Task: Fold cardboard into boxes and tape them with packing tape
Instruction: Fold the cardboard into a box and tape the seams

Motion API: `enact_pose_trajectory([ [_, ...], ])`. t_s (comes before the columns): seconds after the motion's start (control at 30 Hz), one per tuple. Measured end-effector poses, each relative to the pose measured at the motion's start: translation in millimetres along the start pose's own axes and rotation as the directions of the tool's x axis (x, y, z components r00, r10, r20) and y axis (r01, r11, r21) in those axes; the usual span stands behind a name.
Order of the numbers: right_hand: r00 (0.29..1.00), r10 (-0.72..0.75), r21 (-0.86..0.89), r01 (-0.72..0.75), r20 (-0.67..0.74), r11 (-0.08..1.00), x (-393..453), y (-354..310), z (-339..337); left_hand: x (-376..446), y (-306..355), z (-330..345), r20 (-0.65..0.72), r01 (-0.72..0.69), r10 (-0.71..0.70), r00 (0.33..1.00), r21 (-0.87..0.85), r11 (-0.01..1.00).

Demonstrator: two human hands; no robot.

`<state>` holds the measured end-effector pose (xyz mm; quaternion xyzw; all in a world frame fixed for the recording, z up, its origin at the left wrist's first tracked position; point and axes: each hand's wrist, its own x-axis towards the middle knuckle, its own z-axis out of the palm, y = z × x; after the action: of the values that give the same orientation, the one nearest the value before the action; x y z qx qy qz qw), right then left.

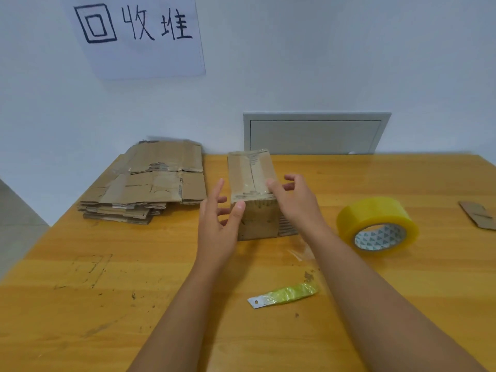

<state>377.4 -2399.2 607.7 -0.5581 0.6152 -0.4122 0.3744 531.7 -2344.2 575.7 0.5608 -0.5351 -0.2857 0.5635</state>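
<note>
Box (253,194): small, cardboard, top seam taped, standing mid-table (107,264) between both hands. Left hand (218,224) open, thumb touching its near corner; right hand (292,200) open, thumb on the top edge. Flat cardboard stack (150,183) left; tape roll (377,224) right (yellowish); blade (283,295) nearer.

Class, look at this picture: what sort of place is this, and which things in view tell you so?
Probably a small box-packing workstation. A stack of flattened cardboard lies on the wooden table, a roll of packing tape sits to the right, and a taped cardboard box stands between the hands.
</note>
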Motion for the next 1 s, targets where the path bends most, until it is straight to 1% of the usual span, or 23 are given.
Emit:
enact_pose_trajectory([
  [0.03, 0.997, -0.058, -0.070, 0.054, -0.045, 0.996, -6.0, 1.6, 0.7, 0.8, -0.1, 1.0, 0.017, -0.021, 0.021, 1.000, 0.037, 0.999],
  [0.07, 0.993, -0.109, -0.126, 0.101, -0.055, 0.987, -11.7, 3.2, 1.5, 0.8, 0.5, 2.0, 0.032, -0.047, 0.045, 0.998, 0.059, 0.997],
  [0.1, 0.990, -0.138, -0.161, 0.131, -0.034, 0.978, -15.4, 3.8, 1.0, 0.2, 2.0, 2.8, 0.038, -0.065, 0.063, 0.997, 0.059, 0.996],
  [0.17, 0.988, -0.143, -0.142, 0.150, 0.055, 0.978, -14.9, -0.2, -5.1, 1.6, 10.0, 1.5, 0.008, -0.094, 0.094, 0.996, 0.041, 0.995],
  [0.2, 0.985, -0.127, -0.121, 0.141, 0.113, 0.983, -10.2, -3.0, -9.8, 7.0, 15.5, -1.2, -0.031, -0.086, 0.088, 0.996, 0.054, 0.995],
  [0.27, 0.970, -0.106, -0.134, 0.138, 0.219, 0.981, 1.3, -7.5, -19.2, 26.3, 27.2, -11.6, -0.128, -0.023, 0.048, 0.991, 0.188, 0.982],
  [0.33, 0.958, -0.132, -0.222, 0.190, 0.253, 0.956, 10.8, -9.2, -24.9, 48.1, 34.1, -26.8, -0.162, 0.070, -0.016, 0.987, 0.335, 0.940],
  [0.37, 0.962, -0.168, -0.300, 0.229, 0.217, 0.926, 12.2, -8.9, -26.0, 55.8, 34.6, -33.0, -0.137, 0.101, -0.053, 0.989, 0.374, 0.922],
  [0.4, 0.967, -0.221, -0.391, 0.255, 0.129, 0.885, 10.2, -8.1, -26.6, 59.6, 33.8, -37.3, -0.089, 0.106, -0.076, 0.993, 0.398, 0.911],
  [0.43, 0.957, -0.291, -0.466, 0.262, 0.009, 0.845, 3.5, -8.8, -26.8, 59.4, 32.0, -39.5, -0.036, 0.092, -0.085, 0.996, 0.411, 0.907],
  [0.47, 0.931, -0.355, -0.506, 0.266, -0.085, 0.820, -6.7, -9.8, -25.6, 56.9, 29.5, -40.4, -0.007, 0.066, -0.070, 0.998, 0.430, 0.900],
  [0.5, 0.911, -0.397, -0.514, 0.290, -0.110, 0.808, -18.1, -10.4, -22.7, 52.7, 28.4, -40.8, -0.008, 0.029, -0.029, 1.000, 0.459, 0.888],
  [0.53, 0.904, -0.421, -0.513, 0.328, -0.072, 0.793, -30.2, -9.5, -17.4, 48.0, 28.0, -41.3, -0.024, -0.005, 0.019, 1.000, 0.491, 0.871],
  [0.6, 0.906, -0.421, -0.528, 0.375, 0.038, 0.762, -46.5, -3.7, -6.6, 38.5, 29.6, -42.7, -0.051, -0.040, 0.082, 0.995, 0.549, 0.835],
  [0.67, 0.916, -0.399, -0.546, 0.351, 0.034, 0.761, -41.2, 2.4, -7.3, 28.8, 35.0, -45.5, -0.073, -0.040, 0.101, 0.992, 0.583, 0.812],
  [0.73, 0.942, -0.337, -0.484, 0.295, 0.001, 0.824, -25.7, 3.3, -13.3, 16.5, 40.7, -44.1, -0.065, -0.053, 0.116, 0.991, 0.610, 0.790],
  [0.8, 0.971, -0.241, -0.302, 0.232, 0.008, 0.925, -15.4, 1.3, -16.7, -0.8, 44.2, -37.3, 0.044, -0.139, 0.141, 0.989, 0.606, 0.783],
  [0.83, 0.975, -0.224, -0.208, 0.222, 0.014, 0.953, -14.9, 1.2, -15.9, -9.8, 46.3, -34.9, 0.110, -0.203, 0.172, 0.979, 0.586, 0.785],
  [0.87, 0.972, -0.234, -0.139, 0.234, 0.017, 0.962, -18.3, 1.3, -13.2, -15.3, 46.1, -35.3, 0.146, -0.270, 0.227, 0.963, 0.562, 0.781],
  [0.9, 0.965, -0.263, -0.104, 0.264, 0.021, 0.959, -25.2, 2.3, -9.4, -16.4, 44.2, -38.7, 0.142, -0.323, 0.294, 0.945, 0.546, 0.773],
  [0.93, 0.953, -0.302, -0.096, 0.303, 0.028, 0.948, -34.3, 5.1, -5.3, -13.8, 40.8, -43.8, 0.115, -0.341, 0.335, 0.935, 0.550, 0.762],
  [0.97, 0.937, -0.347, -0.103, 0.349, 0.041, 0.931, -43.5, 9.5, -1.3, -9.2, 35.9, -50.1, 0.098, -0.325, 0.329, 0.939, 0.564, 0.760],
  [1.0, 0.919, -0.390, -0.114, 0.395, 0.065, 0.912, -52.6, 13.3, 2.7, -4.2, 31.2, -56.2, 0.109, -0.294, 0.285, 0.952, 0.579, 0.761],
])
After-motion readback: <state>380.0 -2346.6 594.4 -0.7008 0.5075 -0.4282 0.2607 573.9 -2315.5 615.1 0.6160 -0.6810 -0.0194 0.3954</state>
